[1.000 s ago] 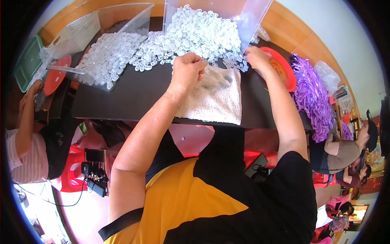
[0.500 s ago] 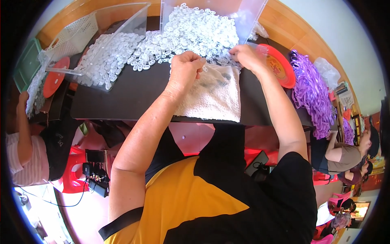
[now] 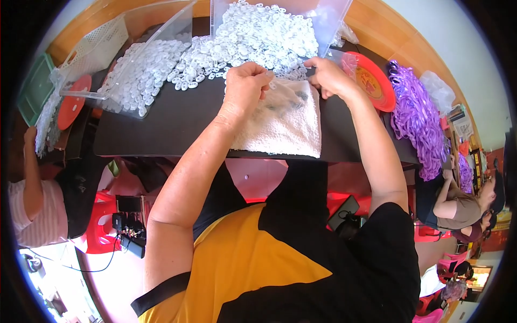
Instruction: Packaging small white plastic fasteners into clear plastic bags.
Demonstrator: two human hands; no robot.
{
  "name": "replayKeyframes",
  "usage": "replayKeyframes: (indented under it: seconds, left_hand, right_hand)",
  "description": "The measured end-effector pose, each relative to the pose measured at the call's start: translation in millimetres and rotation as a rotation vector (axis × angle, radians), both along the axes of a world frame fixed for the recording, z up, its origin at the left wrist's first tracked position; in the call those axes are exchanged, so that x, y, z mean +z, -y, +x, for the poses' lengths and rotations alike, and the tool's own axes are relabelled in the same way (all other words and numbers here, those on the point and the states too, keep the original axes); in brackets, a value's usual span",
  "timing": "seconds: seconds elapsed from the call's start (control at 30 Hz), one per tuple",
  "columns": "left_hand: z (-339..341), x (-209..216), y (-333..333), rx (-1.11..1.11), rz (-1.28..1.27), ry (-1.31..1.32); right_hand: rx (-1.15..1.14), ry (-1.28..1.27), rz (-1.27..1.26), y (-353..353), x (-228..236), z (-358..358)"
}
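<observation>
Over the white towel (image 3: 285,126), my left hand (image 3: 246,89) is closed in a pinch. A small white plastic piece (image 3: 272,85) shows at its fingertips, its details too small to make out. My right hand (image 3: 329,78) is beside the towel's far right corner, its fingers apart and partly bent, with nothing visible in them. Just beyond both hands spreads a heap of white oval plastic pieces with slots (image 3: 258,40), spilling from a clear bin (image 3: 329,27) lying on its side. Dark smudges mark the towel's upper part.
A second clear bin (image 3: 177,24) with more white pieces lies at the left. Right of my right hand are a red plate (image 3: 383,99) and a pile of purple ribbons (image 3: 414,124). The dark table (image 3: 161,129) has its near edge before me. Other people sit at both sides.
My right hand has drawn back slightly from the edge of the heap, and its fingers have spread from a closer pinch. My left hand has stayed nearly in place.
</observation>
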State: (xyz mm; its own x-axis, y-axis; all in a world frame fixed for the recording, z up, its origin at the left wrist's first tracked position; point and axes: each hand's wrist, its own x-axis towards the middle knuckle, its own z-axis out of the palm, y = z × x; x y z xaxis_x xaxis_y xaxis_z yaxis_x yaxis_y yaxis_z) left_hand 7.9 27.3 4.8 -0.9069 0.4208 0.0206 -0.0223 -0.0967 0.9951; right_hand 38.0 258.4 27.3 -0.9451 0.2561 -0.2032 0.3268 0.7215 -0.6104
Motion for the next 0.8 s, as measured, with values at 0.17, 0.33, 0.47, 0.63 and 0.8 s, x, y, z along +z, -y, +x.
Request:
replayKeyframes:
  seconds: [0.17, 0.33, 0.47, 0.63, 0.8]
  left_hand:
    - [-3.3, -5.4, -0.6, 0.002, -0.008, 0.027]
    - [-3.6, -6.6, -1.4, 0.000, 0.001, 0.037]
    - [-4.0, -6.8, -1.0, -0.003, 0.002, 0.041]
    - [-4.6, -7.0, -0.5, -0.007, 0.017, 0.060]
    - [-3.6, -5.5, -0.2, -0.002, 0.036, 0.096]
  right_hand:
    - [0.026, -0.117, 0.117, 7.4, -7.1, -24.8]
    - [0.119, -0.309, 0.278, 7.5, -25.8, -37.5]
    - [0.106, -0.338, 0.349, 11.7, -24.8, -37.9]
    - [0.186, -0.345, 0.413, 14.9, -22.6, -31.6]
    - [0.201, -0.390, 0.406, 17.7, -22.3, -25.4]
